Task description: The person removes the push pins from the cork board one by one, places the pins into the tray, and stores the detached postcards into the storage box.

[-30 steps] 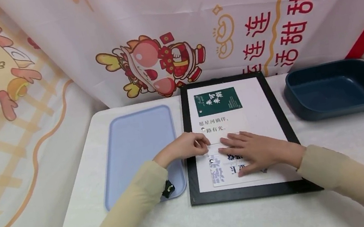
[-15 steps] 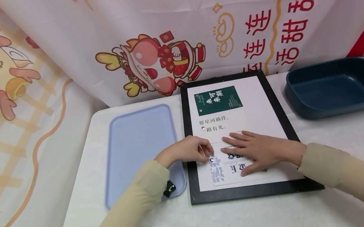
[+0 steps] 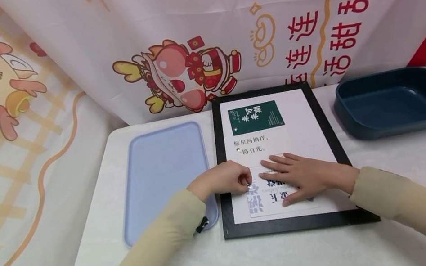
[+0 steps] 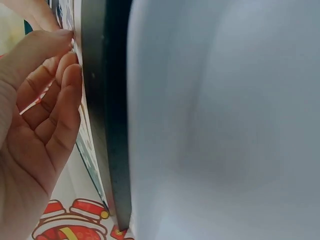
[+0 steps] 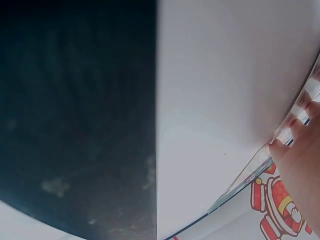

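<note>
A printed white card [image 3: 270,204] lies face up toward 6 o'clock on a black-framed white board [image 3: 304,115]. The card looks flat and wider than tall, roughly square with the frame; its lower edge runs just inside the border, apart from it. Large pale lilac characters fill its 9 o'clock end, with darker blue ones in the middle; the 3 o'clock end is mostly hidden. A small silvery stud [image 3: 249,187], partly covered, sits on the card near its 10 o'clock corner. The board's longer sides run from 12 to 6.
</note>
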{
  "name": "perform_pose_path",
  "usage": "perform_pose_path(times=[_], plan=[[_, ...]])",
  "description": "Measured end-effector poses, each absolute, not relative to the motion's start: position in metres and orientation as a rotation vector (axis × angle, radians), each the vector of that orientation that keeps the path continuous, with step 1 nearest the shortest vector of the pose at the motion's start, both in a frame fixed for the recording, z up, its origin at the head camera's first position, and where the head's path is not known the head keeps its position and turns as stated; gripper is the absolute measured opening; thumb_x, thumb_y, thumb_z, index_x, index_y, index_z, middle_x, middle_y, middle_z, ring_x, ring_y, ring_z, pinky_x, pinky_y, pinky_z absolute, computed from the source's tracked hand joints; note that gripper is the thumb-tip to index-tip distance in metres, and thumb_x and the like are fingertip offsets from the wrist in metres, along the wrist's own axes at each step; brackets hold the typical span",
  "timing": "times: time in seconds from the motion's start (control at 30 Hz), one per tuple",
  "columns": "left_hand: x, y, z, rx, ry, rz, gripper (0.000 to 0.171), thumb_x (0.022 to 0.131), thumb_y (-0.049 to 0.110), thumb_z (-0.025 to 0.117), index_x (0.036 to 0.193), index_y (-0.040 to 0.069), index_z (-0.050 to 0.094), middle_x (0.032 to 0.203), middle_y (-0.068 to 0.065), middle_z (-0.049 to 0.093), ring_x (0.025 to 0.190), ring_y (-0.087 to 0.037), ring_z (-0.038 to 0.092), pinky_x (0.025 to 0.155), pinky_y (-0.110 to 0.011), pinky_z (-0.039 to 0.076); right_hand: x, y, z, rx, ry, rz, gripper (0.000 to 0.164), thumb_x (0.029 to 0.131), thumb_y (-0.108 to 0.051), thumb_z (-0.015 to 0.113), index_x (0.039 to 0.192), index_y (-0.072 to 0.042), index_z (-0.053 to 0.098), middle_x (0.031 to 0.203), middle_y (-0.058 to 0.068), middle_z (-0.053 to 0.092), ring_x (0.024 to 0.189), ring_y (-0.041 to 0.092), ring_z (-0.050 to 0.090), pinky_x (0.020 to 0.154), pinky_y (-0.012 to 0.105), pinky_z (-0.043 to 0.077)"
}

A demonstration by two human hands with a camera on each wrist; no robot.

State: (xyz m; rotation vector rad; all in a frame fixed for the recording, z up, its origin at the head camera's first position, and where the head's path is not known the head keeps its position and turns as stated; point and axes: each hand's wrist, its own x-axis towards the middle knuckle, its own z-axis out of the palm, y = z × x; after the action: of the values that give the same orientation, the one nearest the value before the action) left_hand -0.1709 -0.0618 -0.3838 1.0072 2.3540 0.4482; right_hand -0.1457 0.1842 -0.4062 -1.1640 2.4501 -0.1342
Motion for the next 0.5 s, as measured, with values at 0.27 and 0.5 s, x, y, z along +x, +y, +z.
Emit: perform_pose_path(times=[0.27, 0.5], plan=[[-0.1683, -0.0579, -0.38, 0.981, 2.376, 0.38, 0.007, 0.087, 0.012, 0.063, 0.082, 0.015, 0.065, 0.071, 0.007, 0.057, 0.064, -0.005, 0.049, 0.063, -0.017, 0.04, -0.1463, 0.1838, -0.4067, -1.145, 2.438, -0.13, 0.086, 0.082, -0.074, 0.047, 0.153, -0.034, 0.018, 0.163, -0.003, 0.005, 0.151, 0.028, 0.005, 0.121, 0.053, 0.008], [-0.1661, -0.0549, -0.3782, 0.971, 2.395, 0.337, 0.011, 0.087, 0.012, 0.062, 0.077, 0.017, 0.062, 0.067, 0.008, 0.053, 0.06, -0.005, 0.047, 0.059, -0.017, 0.037, -0.146, 0.1849, -0.4066, -1.155, 2.439, -0.135, 0.085, 0.083, -0.074, 0.046, 0.152, -0.035, 0.017, 0.163, -0.003, 0.005, 0.151, 0.027, 0.005, 0.121, 0.053, 0.008]])
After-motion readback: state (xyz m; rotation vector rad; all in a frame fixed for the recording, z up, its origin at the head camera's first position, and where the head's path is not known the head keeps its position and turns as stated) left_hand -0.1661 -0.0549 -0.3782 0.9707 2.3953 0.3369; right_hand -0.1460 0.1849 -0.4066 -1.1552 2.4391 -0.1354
